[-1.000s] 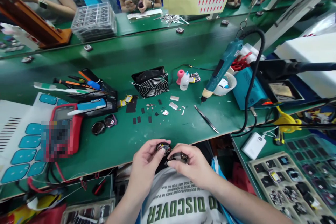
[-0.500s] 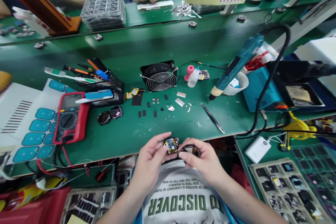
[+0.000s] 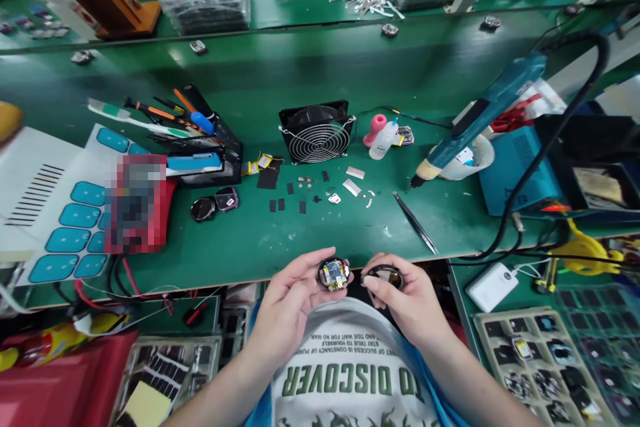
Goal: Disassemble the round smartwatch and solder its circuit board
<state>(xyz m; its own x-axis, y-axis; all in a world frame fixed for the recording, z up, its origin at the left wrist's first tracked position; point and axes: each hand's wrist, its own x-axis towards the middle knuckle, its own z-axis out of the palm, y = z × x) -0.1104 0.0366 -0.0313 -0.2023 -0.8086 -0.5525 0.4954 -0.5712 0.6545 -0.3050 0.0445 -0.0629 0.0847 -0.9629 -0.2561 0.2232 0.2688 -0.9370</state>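
My left hand grips an opened round watch body, its circuit board and yellow tape facing up. In my right hand is a dark round watch cover, pinched at its rim by thumb and fingers. The two parts are close together but apart, just in front of the bench edge. On the bench beyond them are small black pads, metal bits and silvery strips. Steel tweezers lie to the right of these.
A small fan stands mid-bench beside a squeeze bottle. An electric screwdriver leans at the right. A tool holder and a red multimeter stand left. Parts trays flank my lap; other people work across the bench.
My hands have moved apart, the right one shifting rightward with the cover. The watch body in my left hand now shows more of its circuit board. The whole view has shifted slightly.
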